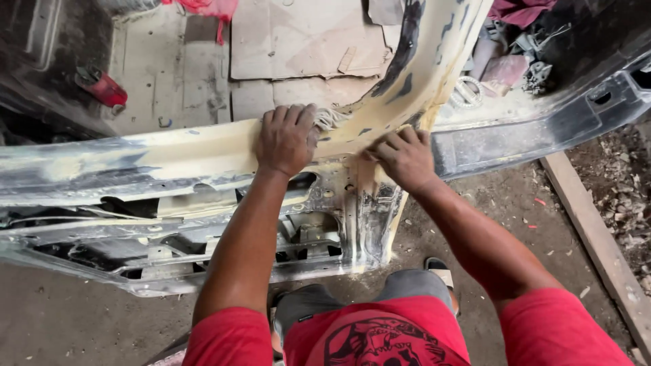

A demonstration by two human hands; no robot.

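Note:
A car door [122, 163] stripped of trim lies across the view, its top edge and window pillar [434, 47] coated in yellowish body filler. My left hand [286, 139] presses palm-down on the filler-covered top edge, with a frayed whitish piece [330, 118] showing just past its fingers. My right hand [405, 159] rests fingers-down on the filler at the corner where the pillar meets the top edge. Whether either hand grips something under the palm is hidden.
Cardboard sheets [305, 41] cover the car's floor beyond the door. A red object [102, 87] lies at the upper left. Cloth and parts [515, 61] sit at the upper right. A wooden plank [597, 237] runs along the dirt ground at right. My sandalled foot [439, 270] is below the door.

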